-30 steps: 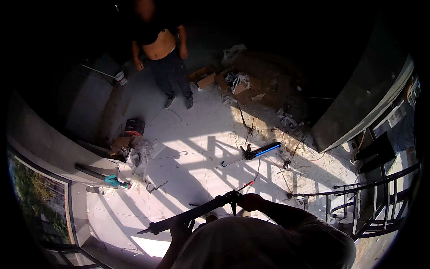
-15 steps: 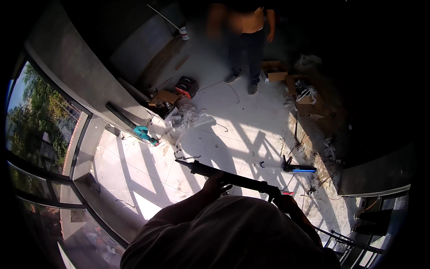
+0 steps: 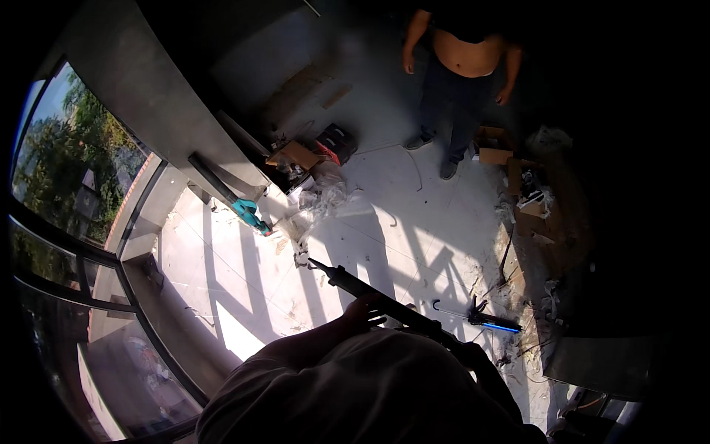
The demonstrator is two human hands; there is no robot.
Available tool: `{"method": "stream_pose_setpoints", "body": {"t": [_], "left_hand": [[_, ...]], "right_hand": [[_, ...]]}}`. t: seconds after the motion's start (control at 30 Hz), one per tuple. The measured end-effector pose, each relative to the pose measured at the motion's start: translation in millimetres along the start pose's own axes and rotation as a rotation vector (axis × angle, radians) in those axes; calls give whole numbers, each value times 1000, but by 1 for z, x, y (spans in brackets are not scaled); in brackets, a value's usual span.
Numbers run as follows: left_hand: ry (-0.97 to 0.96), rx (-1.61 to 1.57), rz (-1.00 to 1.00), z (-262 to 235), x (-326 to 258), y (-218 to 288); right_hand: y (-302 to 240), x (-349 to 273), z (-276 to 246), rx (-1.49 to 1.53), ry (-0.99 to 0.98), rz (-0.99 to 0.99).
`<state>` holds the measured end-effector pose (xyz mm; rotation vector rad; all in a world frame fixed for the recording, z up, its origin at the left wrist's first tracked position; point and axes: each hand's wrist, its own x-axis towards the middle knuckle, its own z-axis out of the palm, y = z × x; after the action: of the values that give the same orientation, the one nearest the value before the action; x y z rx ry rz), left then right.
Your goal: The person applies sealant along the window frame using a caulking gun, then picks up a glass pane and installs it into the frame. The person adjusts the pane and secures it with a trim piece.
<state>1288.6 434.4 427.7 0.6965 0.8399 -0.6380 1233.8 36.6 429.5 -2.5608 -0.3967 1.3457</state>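
Note:
A long black caulking gun [image 3: 355, 283] slants across the lower middle, its nozzle pointing up and left. My left hand [image 3: 366, 309] wraps the barrel from below, about midway along it. My right hand [image 3: 470, 354] closes on the rear handle end, mostly in shadow. My torso fills the bottom of the view and hides my forearms.
Another person [image 3: 460, 70] stands at the far side. A second blue-and-black caulking gun [image 3: 484, 320] lies on the pale floor to the right. Cardboard boxes [image 3: 299, 155], crumpled plastic [image 3: 322, 198], a teal-handled tool [image 3: 250, 213] and rubble [image 3: 532, 200] lie about. Glass railing [image 3: 81, 288] runs at left.
The view has swung to the right, shifting the floor and the standing person. The caulking gun stays held in both hands, its nozzle now pointing up-left.

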Motion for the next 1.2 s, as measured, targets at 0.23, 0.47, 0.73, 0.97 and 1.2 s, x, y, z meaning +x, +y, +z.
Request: {"method": "stream_pose_setpoints", "body": {"t": [0.23, 0.47, 0.73, 0.97, 1.2], "left_hand": [[22, -170, 295, -2, 26, 47], [-141, -200, 369, -34, 39, 113], [-19, 120, 460, -183, 82, 179], [415, -274, 420, -263, 25, 258], [663, -540, 406, -308, -3, 232]], "right_hand": [[6, 112, -86, -161, -117, -182], [-44, 182, -166, 304, -278, 117], [-132, 273, -246, 539, -229, 359], [-229, 391, -313, 480, -303, 363], [-356, 568, -355, 467, -319, 334]]}}
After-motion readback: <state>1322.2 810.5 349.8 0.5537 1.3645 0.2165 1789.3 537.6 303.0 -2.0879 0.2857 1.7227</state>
